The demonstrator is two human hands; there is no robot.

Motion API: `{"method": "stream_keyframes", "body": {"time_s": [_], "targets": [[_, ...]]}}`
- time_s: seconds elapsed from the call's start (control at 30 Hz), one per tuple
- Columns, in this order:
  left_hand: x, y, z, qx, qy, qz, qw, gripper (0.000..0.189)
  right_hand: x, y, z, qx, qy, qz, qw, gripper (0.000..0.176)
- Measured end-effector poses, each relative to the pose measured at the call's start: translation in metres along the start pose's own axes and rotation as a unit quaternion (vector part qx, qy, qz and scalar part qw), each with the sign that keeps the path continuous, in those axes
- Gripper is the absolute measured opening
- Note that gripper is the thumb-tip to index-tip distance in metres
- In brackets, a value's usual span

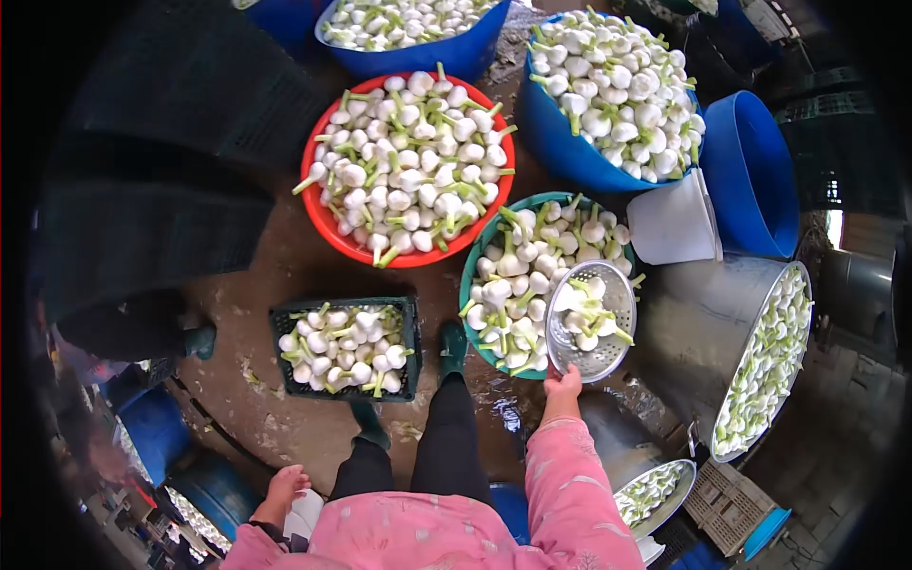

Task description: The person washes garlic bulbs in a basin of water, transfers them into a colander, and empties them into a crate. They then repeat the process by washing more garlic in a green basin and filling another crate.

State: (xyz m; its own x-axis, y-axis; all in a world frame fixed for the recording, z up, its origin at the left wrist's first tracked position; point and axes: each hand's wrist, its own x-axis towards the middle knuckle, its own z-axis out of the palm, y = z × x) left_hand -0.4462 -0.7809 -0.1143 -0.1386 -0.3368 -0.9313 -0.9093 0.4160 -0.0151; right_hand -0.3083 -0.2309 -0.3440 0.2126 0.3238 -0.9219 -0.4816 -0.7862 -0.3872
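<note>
My right hand [563,382] grips the near rim of a metal colander [622,294], with the fingers hooked at its edge. Several garlic bulbs [589,318] with short green stems lie inside it. The colander is tilted over the right side of a green tub [467,294], which is filled with more garlic. Down at the lower left, my left hand [287,486] hangs beside my body with its fingers loosely bent and apart. A white object [303,515], partly hidden by my sleeve, is just below that hand.
Garlic fills a red basin [316,214], a dark crate [410,375] by my boots and a blue tub [551,142]. On the right stand a blue barrel [750,180], a white bucket [670,223] and a large metal pot [684,323]. The floor [237,323] looks wet.
</note>
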Motion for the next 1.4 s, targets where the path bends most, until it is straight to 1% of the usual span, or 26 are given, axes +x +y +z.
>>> {"method": "stream_keyframes", "body": {"time_s": [0.13, 0.27, 0.33, 0.37, 0.4, 0.43, 0.47, 0.53, 0.6, 0.67, 0.7, 0.73, 0.77, 0.8, 0.87, 0.93, 0.97, 1.0, 1.03, 1.07, 1.1, 1.13, 1.17, 1.2, 1.33, 1.4], "targets": [[0.031, 0.004, 0.027, 0.009, -0.03, 0.01, 0.999, 0.024, 0.019, 0.016, -0.016, -0.063, 0.025, 0.043, 0.997, 0.021], [0.04, 0.006, 0.046, 0.032, -0.012, 0.024, 0.999, 0.023, -0.004, 0.004, -0.003, -0.106, 0.084, 0.027, 0.99, 0.035], [0.042, 0.009, 0.046, -0.035, -0.114, 0.132, 0.984, 0.02, -0.017, -0.001, 0.001, -0.131, 0.103, -0.006, 0.986, 0.055], [0.046, 0.009, 0.041, -0.014, -0.107, 0.14, 0.984, 0.021, -0.012, -0.001, -0.015, -0.137, 0.052, -0.023, 0.989, 0.061], [0.058, -0.001, 0.039, -0.073, -0.044, 0.077, 0.993, 0.024, -0.045, 0.011, -0.005, -0.191, 0.145, -0.033, 0.97, 0.071], [0.084, -0.007, 0.035, -0.08, -0.027, 0.03, 0.996, 0.028, -0.064, 0.038, -0.003, -0.258, 0.175, -0.12, 0.943, 0.066], [0.101, -0.009, 0.033, -0.102, -0.014, 0.024, 0.994, 0.03, -0.078, 0.057, -0.006, -0.332, 0.131, -0.078, 0.931, 0.051], [0.148, -0.016, 0.029, -0.115, 0.007, 0.031, 0.993, 0.028, -0.082, 0.097, -0.013, -0.515, -0.035, -0.026, 0.856, 0.035], [0.218, -0.032, 0.022, -0.034, 0.035, 0.114, 0.992, 0.027, -0.086, 0.149, -0.001, -0.607, -0.21, -0.023, 0.766, 0.024], [0.257, -0.013, 0.02, 0.027, 0.186, 0.222, 0.957, 0.029, -0.05, 0.204, 0.001, -0.684, -0.27, 0.006, 0.678, 0.024], [0.257, 0.021, 0.01, 0.114, 0.253, 0.147, 0.949, 0.03, -0.031, 0.231, 0.0, -0.704, -0.261, 0.008, 0.66, 0.025], [0.283, 0.032, -0.002, 0.119, 0.285, 0.151, 0.939, 0.033, -0.004, 0.252, 0.001, -0.723, -0.253, 0.002, 0.643, 0.027], [0.312, 0.04, -0.015, 0.119, 0.326, 0.164, 0.924, 0.033, 0.049, 0.267, -0.005, -0.768, -0.27, -0.109, 0.57, 0.033], [0.343, 0.046, -0.025, 0.122, 0.362, 0.176, 0.907, 0.034, 0.014, 0.288, 0.008, -0.697, -0.181, -0.053, 0.692, 0.045], [0.404, 0.055, -0.036, 0.08, 0.342, 0.261, 0.899, 0.037, 0.011, 0.322, 0.006, -0.628, -0.198, 0.029, 0.752, 0.059], [0.425, 0.072, -0.04, -0.138, 0.038, 0.378, 0.915, 0.043, 0.011, 0.333, -0.005, -0.53, -0.227, 0.045, 0.816, 0.068], [0.448, 0.079, -0.04, -0.09, 0.032, 0.299, 0.95, 0.047, 0.048, 0.303, -0.008, -0.468, -0.414, 0.239, 0.743, 0.072], [0.441, 0.081, -0.025, -0.262, 0.026, 0.289, 0.92, 0.047, 0.085, 0.278, -0.019, -0.36, -0.553, 0.437, 0.61, 0.076], [0.431, 0.085, -0.027, -0.234, 0.09, 0.265, 0.931, 0.045, 0.039, 0.291, -0.025, -0.408, -0.503, 0.387, 0.657, 0.075], [0.454, 0.081, -0.018, -0.272, 0.122, 0.33, 0.896, 0.047, 0.009, 0.303, -0.04, -0.52, -0.346, 0.152, 0.766, 0.075], [0.44, 0.093, -0.037, -0.092, 0.057, 0.31, 0.945, 0.042, 0.011, 0.311, -0.043, -0.55, -0.295, 0.134, 0.77, 0.079], [0.424, 0.103, -0.036, -0.059, 0.128, 0.25, 0.958, 0.035, 0.057, 0.292, -0.049, -0.484, -0.515, 0.311, 0.636, 0.08], [0.427, 0.104, -0.036, -0.035, 0.116, 0.283, 0.951, 0.032, 0.042, 0.322, -0.049, -0.539, -0.34, 0.116, 0.762, 0.079], [0.426, 0.104, -0.041, -0.008, 0.073, 0.29, 0.954, 0.033, 0.02, 0.351, -0.051, -0.546, -0.142, -0.098, 0.82, 0.078], [0.429, 0.1, -0.034, -0.06, 0.141, 0.302, 0.941, 0.032, -0.018, 0.396, -0.055, -0.595, -0.123, -0.114, 0.786, 0.066], [0.43, 0.088, -0.05, -0.093, 0.147, 0.316, 0.933, 0.031, -0.017, 0.396, -0.055, -0.603, -0.201, -0.266, 0.725, 0.06]]}}
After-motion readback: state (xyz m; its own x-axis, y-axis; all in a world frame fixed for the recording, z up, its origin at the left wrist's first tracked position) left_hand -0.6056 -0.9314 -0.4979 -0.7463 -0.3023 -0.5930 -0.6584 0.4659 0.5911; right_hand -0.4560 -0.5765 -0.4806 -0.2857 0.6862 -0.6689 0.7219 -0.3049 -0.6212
